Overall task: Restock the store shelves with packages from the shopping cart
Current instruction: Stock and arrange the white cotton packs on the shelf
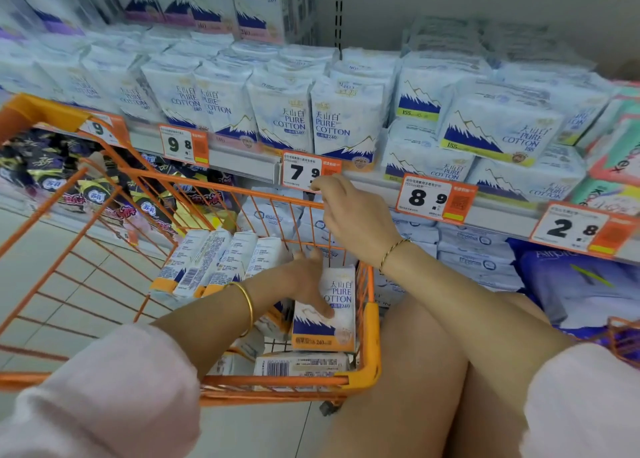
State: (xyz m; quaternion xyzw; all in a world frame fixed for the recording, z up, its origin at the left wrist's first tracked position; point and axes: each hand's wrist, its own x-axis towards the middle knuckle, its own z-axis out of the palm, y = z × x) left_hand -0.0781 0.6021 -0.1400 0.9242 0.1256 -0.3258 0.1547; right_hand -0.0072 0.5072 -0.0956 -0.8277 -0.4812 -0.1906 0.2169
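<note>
Shelf packs (341, 128) read "PURE COTTON 240" (the cart pack (337, 298) reads the same). Right-hand packs (495, 135) read "PURE COTTON" and "155". Price tags (304, 171) show 9.8, 7.9, 8.9 and 2.8.

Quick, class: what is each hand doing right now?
Left hand: grips a white-and-blue plastic Pure Cotton package.
Right hand: grip closed on the top rail of the orange wire shopping cart.
</note>
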